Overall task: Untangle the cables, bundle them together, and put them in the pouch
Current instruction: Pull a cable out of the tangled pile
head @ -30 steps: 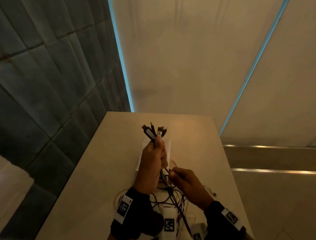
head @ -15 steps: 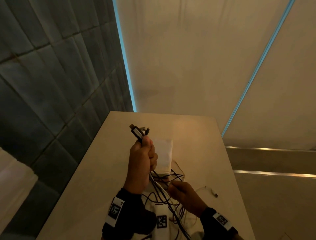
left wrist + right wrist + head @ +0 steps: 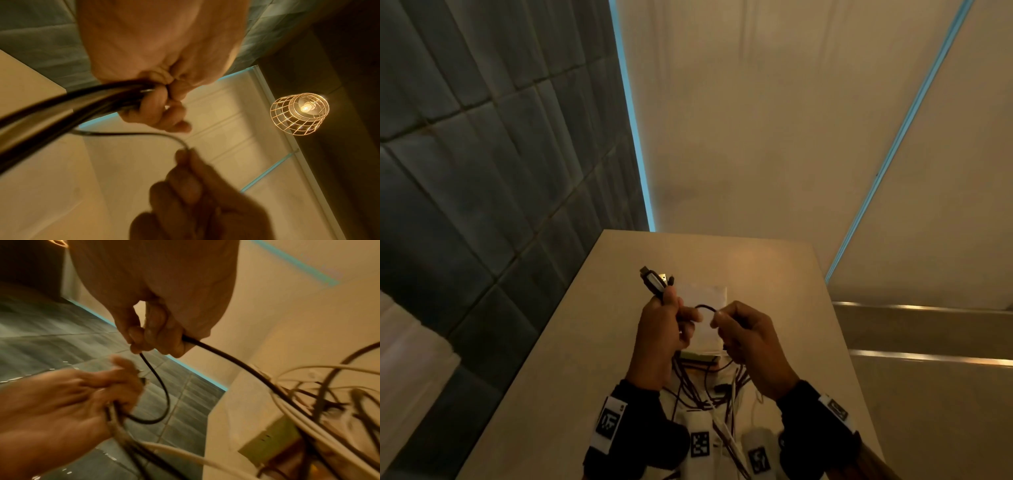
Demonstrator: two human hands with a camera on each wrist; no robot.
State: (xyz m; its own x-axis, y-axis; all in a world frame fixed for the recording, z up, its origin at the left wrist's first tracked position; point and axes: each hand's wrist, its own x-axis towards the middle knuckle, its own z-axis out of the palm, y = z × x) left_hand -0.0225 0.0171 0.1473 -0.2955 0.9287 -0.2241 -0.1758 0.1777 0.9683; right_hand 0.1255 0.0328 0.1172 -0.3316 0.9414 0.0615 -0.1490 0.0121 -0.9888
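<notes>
My left hand (image 3: 669, 320) grips a bundle of cables (image 3: 655, 281) above the table, with their plug ends sticking up out of the fist. In the left wrist view the dark cables (image 3: 82, 100) run out of the curled fingers. My right hand (image 3: 726, 320) pinches a single black cable (image 3: 703, 307) that arcs over to the left hand; the right wrist view shows this black cable (image 3: 162, 391) looping between both hands. More black and white cables (image 3: 709, 387) hang tangled below the hands. A white pouch (image 3: 709, 298) lies flat on the table behind the hands.
The beige table (image 3: 774, 274) is narrow, with a dark tiled wall (image 3: 482, 171) on the left and a drop on the right. A green-edged flat item (image 3: 269, 444) lies under the cables. A caged lamp (image 3: 299, 113) hangs overhead.
My right hand has risen from the tangle on the table to the level of the left hand, drawing a black cable up into a loop. The left hand kept its grip.
</notes>
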